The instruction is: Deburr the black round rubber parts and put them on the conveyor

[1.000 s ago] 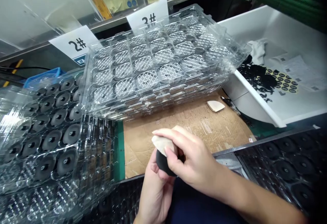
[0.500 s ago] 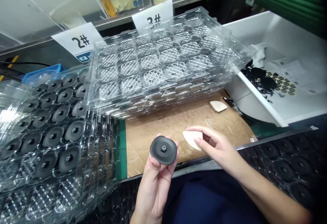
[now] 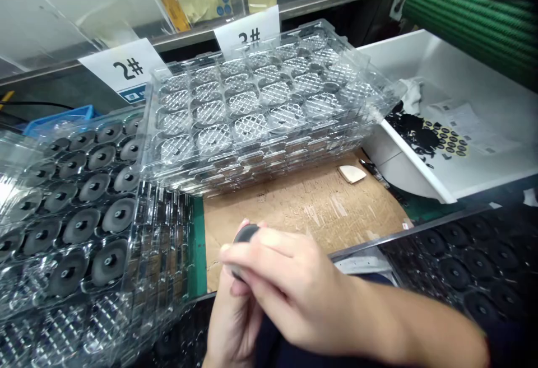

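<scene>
My left hand (image 3: 235, 315) is closed round a round black rubber part (image 3: 246, 234), held above the front edge of the brown board (image 3: 269, 211). Over the part lies my right hand (image 3: 290, 284), its fingers bent and pressed together against it, covering most of its face. The white pad from the earlier frame is hidden in or behind my right hand. Another white pad (image 3: 352, 174) lies at the back right of the board, beside a dark slim tool (image 3: 374, 172).
Stacked clear trays (image 3: 252, 127) stand behind the board. Trays with black round parts (image 3: 94, 187) are at the left, more (image 3: 479, 273) at the lower right. A white bin (image 3: 420, 169) with black scraps and a green ribbed roll (image 3: 474, 21) are at the right.
My right hand has moved left with the white pad onto the black part. The part has been tilted and is now mostly covered. The view has shifted slightly.
</scene>
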Demonstrator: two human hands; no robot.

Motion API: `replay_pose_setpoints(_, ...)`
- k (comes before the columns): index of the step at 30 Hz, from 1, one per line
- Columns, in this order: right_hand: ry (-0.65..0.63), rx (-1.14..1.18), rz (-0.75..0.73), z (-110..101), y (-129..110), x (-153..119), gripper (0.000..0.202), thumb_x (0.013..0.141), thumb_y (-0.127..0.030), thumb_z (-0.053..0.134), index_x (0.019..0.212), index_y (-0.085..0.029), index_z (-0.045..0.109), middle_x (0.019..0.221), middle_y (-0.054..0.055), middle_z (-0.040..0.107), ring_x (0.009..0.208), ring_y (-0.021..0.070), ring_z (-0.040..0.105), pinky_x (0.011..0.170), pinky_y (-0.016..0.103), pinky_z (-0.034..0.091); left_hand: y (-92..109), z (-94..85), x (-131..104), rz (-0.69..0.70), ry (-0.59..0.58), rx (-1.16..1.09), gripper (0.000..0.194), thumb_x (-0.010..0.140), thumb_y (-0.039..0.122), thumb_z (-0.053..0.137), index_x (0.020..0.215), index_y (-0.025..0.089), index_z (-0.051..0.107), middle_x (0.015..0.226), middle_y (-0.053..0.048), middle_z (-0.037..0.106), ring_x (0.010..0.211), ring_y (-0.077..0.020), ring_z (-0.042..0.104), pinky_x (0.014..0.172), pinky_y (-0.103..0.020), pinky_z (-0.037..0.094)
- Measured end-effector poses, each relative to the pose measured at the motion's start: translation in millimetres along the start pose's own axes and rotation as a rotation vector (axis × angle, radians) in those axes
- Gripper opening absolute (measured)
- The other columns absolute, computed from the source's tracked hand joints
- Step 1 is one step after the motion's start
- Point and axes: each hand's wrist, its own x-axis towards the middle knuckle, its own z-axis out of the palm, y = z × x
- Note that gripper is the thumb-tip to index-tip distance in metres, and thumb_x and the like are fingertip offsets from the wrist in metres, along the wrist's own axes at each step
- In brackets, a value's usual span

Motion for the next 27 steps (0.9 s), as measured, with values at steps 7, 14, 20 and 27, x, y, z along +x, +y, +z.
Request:
replay_pose_setpoints(7, -0.016, 0.034, 0.037, -6, 1, -1, 0.025, 0.088, -0.012, 0.044, 0.108, -0.013, 0.059, 0.094, 0.004, 0.063, 0.087, 0.0118, 0.056, 0.081, 0.021, 0.043, 4, 10.6, 2, 0.001, -0.128, 0.04, 0.058, 0.065, 0.026, 0.074, 0.12, 0.032, 0.054, 0.116, -0.003, 0.064, 0.111, -0.0238, 0.054, 0.092, -0.029, 0.046)
replay_pose_setpoints(14, -0.071, 0.086, 0.18, -27, 16, -29, 0.023, 0.086, -0.011, 0.05, 0.104, -0.02, 0.061, 0.086, -0.001, 0.063, 0.074, 0.0075, 0.056, 0.068, 0.016, 0.044, 12, 19.6, -4, 0.025, -0.095, 0.062, 0.054, 0.056, 0.027, 0.079, 0.107, 0.031, 0.063, 0.107, -0.001, 0.068, 0.093, -0.0191, 0.064, 0.082, -0.025, 0.051)
replay_pose_setpoints(20, 0.033, 0.037, 0.05, -41, 4, -29, 0.028, 0.085, -0.011, 0.05, 0.112, -0.019, 0.055, 0.099, 0.002, 0.063, 0.086, 0.011, 0.057, 0.076, 0.019, 0.044, 2, 22.4, -3, -0.114, -0.088, 0.04, 0.054, 0.062, 0.025, 0.076, 0.113, 0.031, 0.06, 0.114, -0.003, 0.065, 0.107, -0.0232, 0.058, 0.094, -0.032, 0.045)
replay_pose_setpoints(27, -0.151, -0.023, -0.051, -31, 13, -13, 0.032, 0.082, -0.006, 0.045, 0.11, -0.015, 0.059, 0.092, 0.004, 0.063, 0.083, 0.0138, 0.055, 0.074, 0.023, 0.044, 0, 16.3, 1, -0.159, -0.068, 0.033, 0.044, 0.076, 0.019, 0.064, 0.118, 0.031, 0.057, 0.116, -0.003, 0.064, 0.11, -0.0207, 0.056, 0.091, -0.027, 0.047)
